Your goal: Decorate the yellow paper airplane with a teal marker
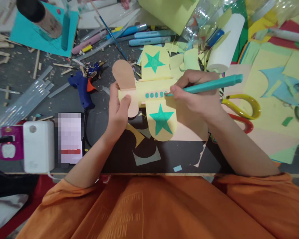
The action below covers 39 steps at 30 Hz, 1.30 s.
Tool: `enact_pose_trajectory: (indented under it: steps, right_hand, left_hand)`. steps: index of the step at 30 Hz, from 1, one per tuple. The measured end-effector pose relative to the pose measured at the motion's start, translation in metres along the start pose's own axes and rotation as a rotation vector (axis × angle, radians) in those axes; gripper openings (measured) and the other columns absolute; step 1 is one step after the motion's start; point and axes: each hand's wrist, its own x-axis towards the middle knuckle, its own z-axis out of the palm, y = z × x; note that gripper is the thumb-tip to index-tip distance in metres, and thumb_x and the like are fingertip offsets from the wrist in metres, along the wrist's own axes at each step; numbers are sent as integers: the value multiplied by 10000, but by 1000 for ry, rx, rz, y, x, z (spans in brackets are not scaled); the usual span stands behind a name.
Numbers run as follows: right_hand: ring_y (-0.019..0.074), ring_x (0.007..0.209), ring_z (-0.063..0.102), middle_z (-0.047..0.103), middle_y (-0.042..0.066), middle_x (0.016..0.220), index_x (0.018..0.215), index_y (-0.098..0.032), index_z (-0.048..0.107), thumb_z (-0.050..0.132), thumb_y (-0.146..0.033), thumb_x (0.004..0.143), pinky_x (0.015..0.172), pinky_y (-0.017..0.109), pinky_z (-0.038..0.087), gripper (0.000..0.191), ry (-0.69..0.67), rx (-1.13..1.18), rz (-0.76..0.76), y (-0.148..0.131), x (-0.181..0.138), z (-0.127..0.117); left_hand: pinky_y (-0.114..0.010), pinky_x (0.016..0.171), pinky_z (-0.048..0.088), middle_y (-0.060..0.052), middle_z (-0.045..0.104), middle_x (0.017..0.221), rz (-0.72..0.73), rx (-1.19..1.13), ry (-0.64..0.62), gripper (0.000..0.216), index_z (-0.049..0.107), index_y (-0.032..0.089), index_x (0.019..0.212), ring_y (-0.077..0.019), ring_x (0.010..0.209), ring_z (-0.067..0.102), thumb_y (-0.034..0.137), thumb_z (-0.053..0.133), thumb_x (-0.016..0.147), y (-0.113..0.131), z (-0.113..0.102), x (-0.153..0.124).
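A yellow paper airplane model [142,87] lies across the middle, its rolled body sideways between two rounded wings. Each wing carries a green star, and a row of several teal dots runs along the body. My left hand [118,108] grips the peach tail end, thumb on top. In my right hand [198,91] is a teal marker [214,83], its tip touching the body at the right end of the dots. The airplane's right end is hidden behind my right hand. Yellow- and red-handled scissors [254,108] lie beside my right wrist.
A blue glue gun [83,86] and clear glue sticks [27,103] lie left. A phone [71,137] and a white power bank [38,146] sit near the front edge. Markers [151,34], a white roll [226,44], and paper scraps [147,157] surround the work.
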Motion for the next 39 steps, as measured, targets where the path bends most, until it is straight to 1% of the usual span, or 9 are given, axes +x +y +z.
enact_pose_trajectory:
  steps: [4,12,16,21,26,31,33,36,39]
  right_hand:
    - [135,491,481,508,-28,504,510,-252,465,698,-209,751,449,306,360,339,25,-17,20,-2,0,0]
    - [159,491,497,526,-13,519,539,-271,466,698,-415,849,456,339,402,413,80,-92,-26,2,-3,1]
    - [158,494,507,524,-18,521,546,-270,488,690,-450,855,470,340,404,410,82,-66,-74,4,-4,3]
    - [164,501,510,551,-11,534,540,-275,505,728,-402,815,470,354,394,377,62,-65,-24,2,-4,3]
    - [142,477,453,516,-25,513,513,-261,475,736,-290,776,457,337,359,372,24,-17,-2,-3,-1,3]
    - [134,469,461,498,-35,495,503,-258,460,710,-196,750,450,313,339,357,86,32,-8,-1,-1,4]
    - [134,464,478,486,-41,481,510,-260,460,706,-229,775,456,309,348,363,106,41,-28,1,-1,5]
    - [136,464,491,490,-43,484,528,-264,461,706,-340,815,462,310,359,385,119,33,-37,2,-2,6]
    - [144,474,488,503,-38,492,533,-269,470,721,-406,813,467,318,383,400,120,6,-16,3,-3,6]
  left_hand:
    - [-381,913,554,-62,633,1101,1,6,-1,454,544,249,1205,-221,1011,626,631,480,968,1,0,1]
    - [-375,914,554,-63,632,1103,-26,-9,-4,466,537,247,1197,-219,1021,624,646,470,967,4,0,1]
    - [-392,939,546,-55,623,1052,-12,-10,16,456,553,248,1179,-225,1014,619,643,487,959,3,1,0]
    - [-421,983,531,-60,622,1069,-13,-26,9,459,549,257,1179,-237,1035,619,651,490,951,1,1,1]
    - [-415,973,537,-63,620,1073,-22,-21,6,466,547,250,1182,-239,1049,615,651,492,951,4,0,1]
    - [-396,926,552,-61,613,1023,-29,-29,16,454,557,252,1169,-234,1007,612,646,490,954,6,2,1]
    - [-394,917,554,-58,611,1012,-33,-31,16,450,557,255,1167,-231,997,610,646,490,954,6,2,1]
    - [-400,929,548,-57,612,1023,-35,-31,12,448,555,255,1167,-231,996,613,644,495,953,6,1,0]
    - [-408,952,539,-56,612,1044,-41,-25,9,442,555,258,1167,-236,1021,612,641,494,955,6,1,0]
